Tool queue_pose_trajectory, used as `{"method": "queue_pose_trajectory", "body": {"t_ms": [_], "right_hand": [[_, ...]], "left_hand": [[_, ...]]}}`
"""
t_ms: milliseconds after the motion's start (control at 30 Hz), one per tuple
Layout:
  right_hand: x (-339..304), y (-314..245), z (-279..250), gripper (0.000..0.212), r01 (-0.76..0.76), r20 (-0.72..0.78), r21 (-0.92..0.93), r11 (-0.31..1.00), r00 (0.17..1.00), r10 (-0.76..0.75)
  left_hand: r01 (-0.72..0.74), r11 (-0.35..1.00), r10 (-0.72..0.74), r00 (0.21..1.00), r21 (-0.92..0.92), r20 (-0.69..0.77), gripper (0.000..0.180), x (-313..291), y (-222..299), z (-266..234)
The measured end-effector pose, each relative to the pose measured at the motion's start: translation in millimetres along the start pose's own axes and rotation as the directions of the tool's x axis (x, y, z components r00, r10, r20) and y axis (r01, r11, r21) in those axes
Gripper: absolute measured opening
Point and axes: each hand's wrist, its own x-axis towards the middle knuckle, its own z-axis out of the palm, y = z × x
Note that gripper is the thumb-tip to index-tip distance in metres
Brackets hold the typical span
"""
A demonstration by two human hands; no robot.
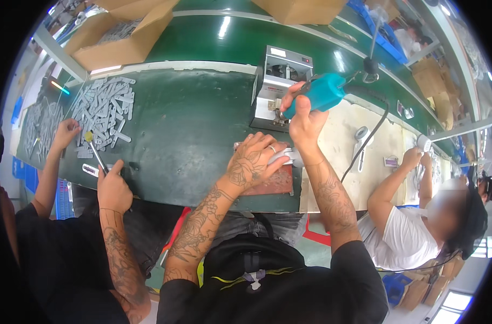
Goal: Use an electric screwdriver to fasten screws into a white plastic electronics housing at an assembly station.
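My right hand point(306, 121) is wrapped around a teal electric screwdriver point(322, 96), held tilted. Its lower end is beside the front of a grey screw feeder point(281, 75); my fingers partly hide the tip. My left hand point(255, 159), with a ring on one finger, presses a pale grey plastic part point(290, 157) on a reddish-brown block point(273, 182). The fingers cover most of that part. The block lies at the near edge of the green bench mat point(186, 124).
Left, a co-worker's hand point(113, 186) grips a yellow-headed tool point(89, 136) by piled grey parts point(108, 105). Right, a person in white point(408, 232) holds a white item. A cable point(365, 146) crosses the bench near a white handheld part point(360, 141). Cardboard boxes point(116, 54) stand behind.
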Motion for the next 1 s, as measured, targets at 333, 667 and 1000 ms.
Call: {"method": "queue_pose_trajectory", "body": {"t_ms": [333,667,1000], "right_hand": [[-6,-16,-5,0.058,-0.177,0.044,-0.072,0.982,0.983,0.180],[-40,-45,-30,0.057,-0.225,-0.009,-0.021,0.974,0.974,0.225],[-48,-34,-32,0.062,-0.236,-0.024,-0.071,0.969,0.972,0.235]], "left_hand": [[0.032,0.999,-0.034,0.998,0.035,0.052,0.043,-1,0,1],[0.054,0.999,-0.055,0.994,0.008,0.098,0.044,2,1,-3],[0.056,0.995,-0.067,0.990,0.086,0.124,0.046,-1,-2,5]]}}
